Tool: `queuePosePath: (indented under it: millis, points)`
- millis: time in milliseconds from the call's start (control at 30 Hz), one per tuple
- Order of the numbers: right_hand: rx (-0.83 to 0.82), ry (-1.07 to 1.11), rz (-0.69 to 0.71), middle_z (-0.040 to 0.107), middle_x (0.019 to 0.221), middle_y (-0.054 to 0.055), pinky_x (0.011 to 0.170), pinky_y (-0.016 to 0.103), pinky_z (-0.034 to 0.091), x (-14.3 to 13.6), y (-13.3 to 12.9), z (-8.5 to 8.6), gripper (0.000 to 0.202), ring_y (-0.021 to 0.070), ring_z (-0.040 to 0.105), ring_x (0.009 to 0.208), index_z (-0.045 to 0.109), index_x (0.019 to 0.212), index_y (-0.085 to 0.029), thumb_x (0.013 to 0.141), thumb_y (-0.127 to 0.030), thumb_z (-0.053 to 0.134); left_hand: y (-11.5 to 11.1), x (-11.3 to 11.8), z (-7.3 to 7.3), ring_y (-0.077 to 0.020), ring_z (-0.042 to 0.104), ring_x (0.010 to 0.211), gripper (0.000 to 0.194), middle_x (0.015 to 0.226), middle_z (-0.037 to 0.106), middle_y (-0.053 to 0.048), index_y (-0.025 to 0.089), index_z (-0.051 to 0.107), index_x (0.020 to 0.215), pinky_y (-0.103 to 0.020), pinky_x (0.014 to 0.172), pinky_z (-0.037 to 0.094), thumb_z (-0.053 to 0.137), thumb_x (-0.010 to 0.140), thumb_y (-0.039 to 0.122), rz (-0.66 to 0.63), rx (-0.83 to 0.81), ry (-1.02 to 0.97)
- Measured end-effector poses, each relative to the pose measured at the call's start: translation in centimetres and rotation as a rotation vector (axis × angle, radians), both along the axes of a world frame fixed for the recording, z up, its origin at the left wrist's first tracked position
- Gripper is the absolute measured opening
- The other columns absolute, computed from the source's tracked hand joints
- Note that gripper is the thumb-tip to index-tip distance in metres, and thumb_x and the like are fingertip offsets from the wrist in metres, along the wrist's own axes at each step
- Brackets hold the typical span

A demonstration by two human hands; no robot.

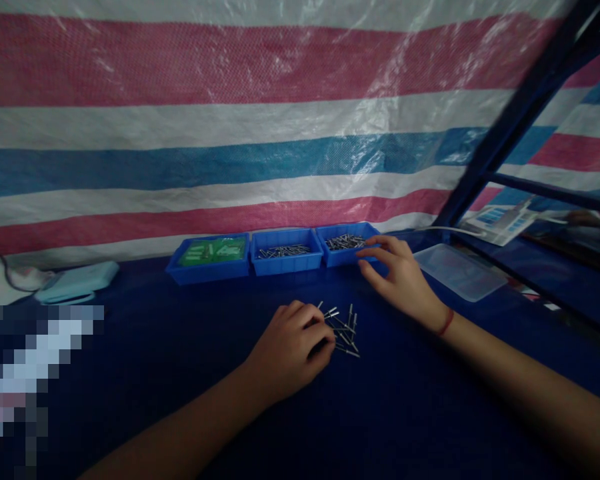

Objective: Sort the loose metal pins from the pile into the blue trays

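Note:
Several thin metal rivets (347,330) lie in a loose pile on the dark blue table (170,353). My left hand (297,340) rests at the pile's left side with fingers curled; whether it pinches a rivet is hidden. Beside the front right corner of the right blue bin (335,259) is my right hand (397,273), its fingers apart and nothing seen in them. That bin holds many small metal pieces. More metal pieces lie in the middle blue bin (287,264), while the left blue bin (210,273) contains a green bag with pale pieces.
A clear plastic lid (463,272) lies at the right, near a blue metal frame (485,153). On the far left sits a light blue case (83,281). A striped sheet (205,160) hangs behind the bins.

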State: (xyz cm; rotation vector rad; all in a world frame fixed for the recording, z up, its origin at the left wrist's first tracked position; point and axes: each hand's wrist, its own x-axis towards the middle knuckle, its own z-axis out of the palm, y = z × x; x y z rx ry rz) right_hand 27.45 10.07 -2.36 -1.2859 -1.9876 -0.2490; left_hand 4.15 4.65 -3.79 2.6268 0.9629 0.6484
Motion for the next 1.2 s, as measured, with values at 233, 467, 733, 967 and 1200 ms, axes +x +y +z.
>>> queuePosePath:
  millis: [233,467,733,967,1200]
  points:
    - [-0.036,-0.022,0.138,0.06,0.102,0.008,0.088,0.044,0.042,-1.5,-2.0,1.1,0.015,0.0241,0.053,0.1,0.066,0.089,-0.02,0.084,-0.022,0.052,0.1,0.1,0.0,-0.0215,0.05,0.087,0.012,0.092,0.059,-0.004,0.02,0.058,0.092,-0.036,0.075,0.038,0.049,0.084,0.018,0.059,0.033,0.024]
    - [-0.053,-0.01,0.19,0.059,0.102,0.008,0.088,0.043,0.042,-2.4,-3.0,1.7,0.014,0.0233,0.052,0.1,0.066,0.089,-0.021,0.083,-0.019,0.053,0.1,0.1,0.1,-0.0205,0.05,0.083,0.013,0.088,0.059,-0.004,0.019,0.057,0.088,-0.036,0.072,0.036,0.043,0.088,0.018,0.058,0.021,0.101]
    - [-0.095,-0.011,0.238,0.061,0.1,0.009,0.085,0.04,0.044,-2.7,-3.5,1.9,0.014,0.0228,0.053,0.096,0.066,0.087,-0.018,0.083,-0.02,0.053,0.2,0.2,0.1,-0.0197,0.052,0.083,0.017,0.089,0.062,-0.002,0.021,0.058,0.095,-0.035,0.073,0.034,0.041,0.093,0.022,0.083,0.0,0.115]
    - [-0.131,-0.053,0.288,0.061,0.1,0.009,0.088,0.039,0.042,-2.9,-3.7,1.6,0.017,0.0227,0.052,0.099,0.067,0.087,-0.017,0.085,-0.022,0.051,0.0,0.2,0.3,-0.0207,0.051,0.083,0.009,0.085,0.059,-0.001,0.019,0.055,0.087,-0.035,0.073,0.034,0.053,0.084,0.027,0.082,0.008,0.146]
    - [-0.164,-0.094,0.295,0.06,0.1,0.009,0.09,0.039,0.041,-2.8,-3.6,1.4,0.018,0.0227,0.051,0.099,0.067,0.087,-0.017,0.085,-0.023,0.051,0.0,0.2,0.2,-0.0197,0.051,0.084,0.017,0.087,0.059,-0.002,0.019,0.057,0.089,-0.036,0.075,0.035,0.041,0.092,0.024,0.067,0.003,0.157]
